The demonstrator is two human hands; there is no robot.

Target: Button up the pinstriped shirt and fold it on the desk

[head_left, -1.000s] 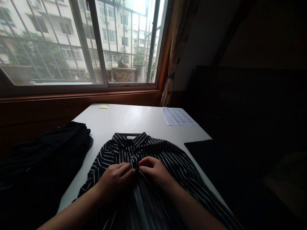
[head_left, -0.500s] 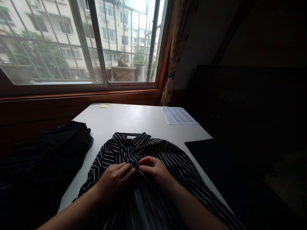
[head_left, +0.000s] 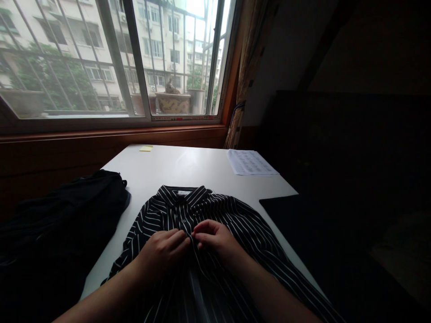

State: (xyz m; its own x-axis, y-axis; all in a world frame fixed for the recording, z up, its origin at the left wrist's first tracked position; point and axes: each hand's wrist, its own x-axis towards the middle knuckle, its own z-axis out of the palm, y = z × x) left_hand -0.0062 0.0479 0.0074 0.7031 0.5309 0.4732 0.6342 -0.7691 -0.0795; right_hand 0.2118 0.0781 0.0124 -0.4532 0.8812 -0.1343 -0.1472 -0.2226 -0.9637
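Observation:
A black shirt with white stripes lies front up on the white table, its collar pointing away from me. One button shows on the front strip below the collar. My left hand is closed on the shirt's front edge, fingers curled into the cloth. Just to its right, my right hand pinches the other side of the front opening between thumb and fingers. The fingertips of both hands almost meet at the middle. Whatever small part lies between them is hidden. Below the hands the front hangs apart.
The white table carries a yellow sticky note at the back left and printed sheets at the back right. A dark bag or garment covers the left edge. Dark cloth lies at the right. A barred window stands behind.
The hands stay at the same place on the shirt front. The right fingertips have shifted slightly, the front cloth lies flatter, and a button above the hands now shows.

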